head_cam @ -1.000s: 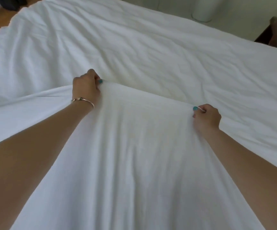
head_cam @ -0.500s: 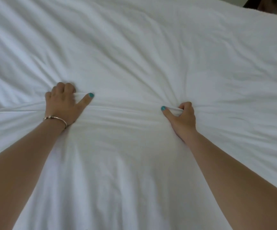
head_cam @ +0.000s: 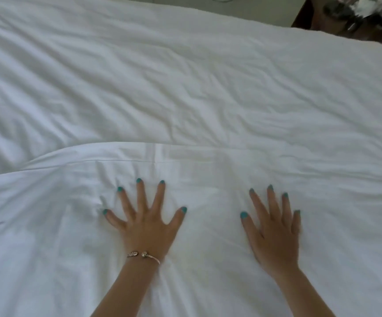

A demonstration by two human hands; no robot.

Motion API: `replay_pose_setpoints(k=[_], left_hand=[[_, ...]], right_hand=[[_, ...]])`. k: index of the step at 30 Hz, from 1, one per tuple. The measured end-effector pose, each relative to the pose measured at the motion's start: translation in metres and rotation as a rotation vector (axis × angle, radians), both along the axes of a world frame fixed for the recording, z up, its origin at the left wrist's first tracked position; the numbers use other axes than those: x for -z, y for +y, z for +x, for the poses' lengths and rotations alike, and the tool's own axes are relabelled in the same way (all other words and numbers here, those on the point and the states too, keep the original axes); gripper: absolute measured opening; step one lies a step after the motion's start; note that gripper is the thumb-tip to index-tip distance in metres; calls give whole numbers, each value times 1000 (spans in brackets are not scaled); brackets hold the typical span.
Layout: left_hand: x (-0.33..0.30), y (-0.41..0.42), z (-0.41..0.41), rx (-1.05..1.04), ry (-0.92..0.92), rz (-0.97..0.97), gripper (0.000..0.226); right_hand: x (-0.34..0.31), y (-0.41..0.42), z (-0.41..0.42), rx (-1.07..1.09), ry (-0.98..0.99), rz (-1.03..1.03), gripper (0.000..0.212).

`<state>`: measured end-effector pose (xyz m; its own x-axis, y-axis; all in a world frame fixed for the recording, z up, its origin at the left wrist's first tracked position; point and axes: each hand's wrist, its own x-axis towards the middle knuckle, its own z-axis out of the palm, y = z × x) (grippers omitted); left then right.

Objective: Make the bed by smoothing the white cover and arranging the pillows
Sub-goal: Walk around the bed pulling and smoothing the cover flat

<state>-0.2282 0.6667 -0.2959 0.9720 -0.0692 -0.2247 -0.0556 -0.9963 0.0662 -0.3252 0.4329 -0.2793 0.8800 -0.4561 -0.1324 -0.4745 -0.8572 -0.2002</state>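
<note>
Your fingers (head_cam: 139, 195) of both hands, L (head_cam: 146, 227) & R (head_cam: 274, 236), splayed straight, flat on white cover (head_cam: 185, 99), gripping nothing.

The single head camera looks forward and down from close above the bed (head_cam: 185, 76), facing its far edge

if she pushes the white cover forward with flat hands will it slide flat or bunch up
Probably bunch: the white cover is creased all over and puckers beside the left hand. It looks soft and floppy, folding over itself ahead of the right hand. Likely light, so it should shift easily.
</note>
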Motion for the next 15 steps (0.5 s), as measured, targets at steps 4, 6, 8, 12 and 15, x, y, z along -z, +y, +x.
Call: replay_pose_setpoints(k=[4, 6, 8, 12, 15], left_hand=[[17, -6, 3, -1, -62, 22, 79], [20, -7, 3, 13, -75, 28, 78], [23, -9, 5, 20, -59, 33, 77], [37, -14, 10, -10, -45, 83, 76], [41, -14, 16, -3, -18, 134, 76]], right_hand=[[43, -3, -4, 35, 139, -68, 62], [51, -6, 1, 21, 128, -72, 63], [58, -10, 0, 13, 109, -83, 65], [64, -10, 2, -10, 59, -75, 66], [65, -12, 2, -20, 70, -59, 65]])
